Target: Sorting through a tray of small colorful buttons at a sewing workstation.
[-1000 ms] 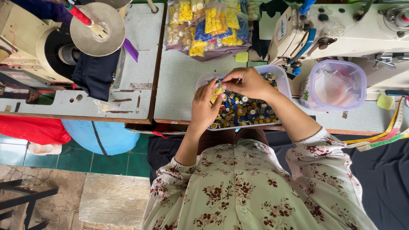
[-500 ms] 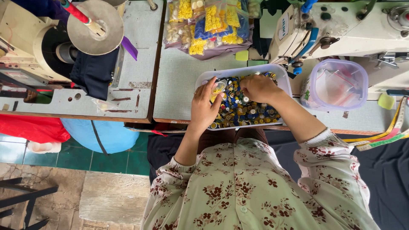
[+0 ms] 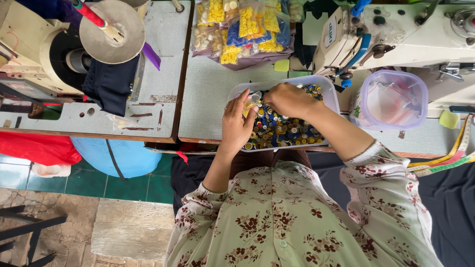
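A clear plastic tray (image 3: 330, 94) full of mixed blue, yellow and white buttons (image 3: 282, 131) lies on the grey table in front of me. My left hand (image 3: 237, 123) hovers over the tray's left end, its fingers pinching a small clear plastic bag (image 3: 253, 99). My right hand (image 3: 287, 99) is over the middle of the tray, fingers curled at the bag's mouth; whether it holds a button is hidden.
Bags of yellow and white buttons (image 3: 242, 29) lie at the table's far edge. A sewing machine (image 3: 396, 34) stands at the right, with a lidded clear tub (image 3: 393, 99) in front of it. Another machine (image 3: 29, 44) and a grey disc (image 3: 111, 29) are at the left. Tape measures (image 3: 445, 163) hang at the right edge.
Both hands have shifted slightly over the tray. The right hand dipped into the buttons and has come back up to the small bag held by the left.
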